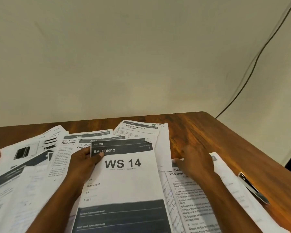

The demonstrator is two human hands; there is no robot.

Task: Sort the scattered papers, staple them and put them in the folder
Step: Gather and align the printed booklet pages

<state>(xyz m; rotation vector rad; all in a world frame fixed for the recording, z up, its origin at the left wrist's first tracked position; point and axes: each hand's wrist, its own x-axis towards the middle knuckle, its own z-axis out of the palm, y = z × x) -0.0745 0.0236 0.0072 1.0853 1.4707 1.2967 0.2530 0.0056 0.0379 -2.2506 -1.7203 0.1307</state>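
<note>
Your left hand (86, 163) is pinching the white "WS 14" sheet (124, 179) by its upper-left corner, mid-worktop; your right hand (196, 163) is resting flat, ungripping, nearer the steel stapler (252, 187) to its right.

Matt printed paper sheets (124, 182), glossy wood table (217, 132), shiny metal stapler (252, 187)

My left hand (84, 163) pinches the "WS 14" sheet (124, 179) at its upper-left corner, thumb on the dark header, while scattered papers (23, 165) overlap around it and a silver stapler (252, 187) lies at the right.
</note>
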